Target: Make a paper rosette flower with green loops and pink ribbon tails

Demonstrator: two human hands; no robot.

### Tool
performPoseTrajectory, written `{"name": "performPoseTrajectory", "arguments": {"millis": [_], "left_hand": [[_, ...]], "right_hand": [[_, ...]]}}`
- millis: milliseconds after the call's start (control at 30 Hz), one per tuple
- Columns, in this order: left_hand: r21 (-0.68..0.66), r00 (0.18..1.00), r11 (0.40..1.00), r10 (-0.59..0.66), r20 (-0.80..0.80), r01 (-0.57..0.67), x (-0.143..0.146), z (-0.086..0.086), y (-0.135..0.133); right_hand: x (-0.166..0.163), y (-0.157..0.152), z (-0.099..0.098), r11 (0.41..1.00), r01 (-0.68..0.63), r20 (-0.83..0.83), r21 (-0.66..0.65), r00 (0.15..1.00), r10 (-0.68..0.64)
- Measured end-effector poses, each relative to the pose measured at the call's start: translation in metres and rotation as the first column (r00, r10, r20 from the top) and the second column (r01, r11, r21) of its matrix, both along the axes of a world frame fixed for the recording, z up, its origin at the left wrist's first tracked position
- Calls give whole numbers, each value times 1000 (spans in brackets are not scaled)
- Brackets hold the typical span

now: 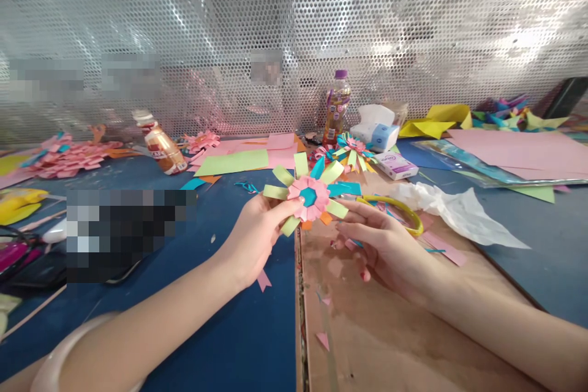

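A paper flower (309, 197) is held up over the table in my left hand (257, 229), thumb on its front near the blue centre. It has a folded pink ring and outer loops of light green, blue and orange paper. Just to its right is my right hand (376, 236), fingers loosely bent and apart, fingertips close to the lower right loops. Whether they touch the flower I cannot tell. Behind the right hand lies a yellow loop (416, 220), partly covered, among paper scraps. A pink strip (263, 280) shows below my left hand.
Behind the flower stand a purple-capped bottle (337, 107), a tissue pack (374, 131) and a small box (395, 165). A tilted brown bottle (163, 147) is at left, near pink paper flowers (68, 156). Crumpled tissue (468, 214) lies right; a perforated metal panel (229, 24) borders the back.
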State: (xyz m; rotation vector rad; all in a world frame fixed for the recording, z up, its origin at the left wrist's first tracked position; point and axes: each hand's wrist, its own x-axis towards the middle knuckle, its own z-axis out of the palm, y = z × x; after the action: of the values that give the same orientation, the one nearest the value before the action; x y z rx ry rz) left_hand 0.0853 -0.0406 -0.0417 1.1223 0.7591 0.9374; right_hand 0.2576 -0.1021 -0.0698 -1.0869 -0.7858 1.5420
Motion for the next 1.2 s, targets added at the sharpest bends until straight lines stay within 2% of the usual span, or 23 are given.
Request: {"name": "performPoseTrajectory", "arguments": {"millis": [200, 400, 533, 600, 667, 767, 867, 967, 1067, 1133, 1167, 1200], "left_hand": [[103, 997, 995, 27, -71, -20, -3, -3, 1], [242, 979, 966, 126, -160, -85, -3, 2, -4], [342, 975, 939, 104, -199, -30, -4, 6, -9], [428, 966, 904, 108, -233, 3, -6, 6, -11], [588, 957, 807, 124, -261, 55, -8, 6, -11], [811, 949, 552, 106, -298, 193, -13, 7, -10], [896, 934, 340, 110, -339, 285, -18, 7, -10], [942, 933, 202, 190, -305, 267, -20, 5, -15], [965, 918, 140, 301, -257, 224, -20, 2, -24], [969, 906, 75, 343, -247, 236, -20, 1, -27], [967, 906, 8, 348, -242, 255, -20, 2, -26], [956, 910, -88, 341, -235, 280, -21, 3, -25]], "right_hand": [[1, -1, 2, 1000, 5, -38, -3, 999, -5], [0, 0, 2, 999, 47, -86, -1, 995, -47], [0, 2, 0, 1000, 13, -120, 21, 993, -11], [0, 2, 1, 1000, -13, -141, 25, 990, 17], [-1, 2, 3, 1000, 19, -160, 2, 987, -19], [0, 2, 10, 989, 97, -152, -112, 982, -114], [2, 3, 17, 987, 29, -183, -155, 981, -57], [7, 6, 22, 992, -21, -225, -124, 974, -7], [13, 6, 24, 995, -63, -140, -77, 989, 52], [16, 6, 24, 997, -70, -23, -28, 997, 69], [17, 6, 24, 998, -67, 45, 6, 997, 67], [18, 5, 24, 997, -70, 115, 45, 991, 65]]}}
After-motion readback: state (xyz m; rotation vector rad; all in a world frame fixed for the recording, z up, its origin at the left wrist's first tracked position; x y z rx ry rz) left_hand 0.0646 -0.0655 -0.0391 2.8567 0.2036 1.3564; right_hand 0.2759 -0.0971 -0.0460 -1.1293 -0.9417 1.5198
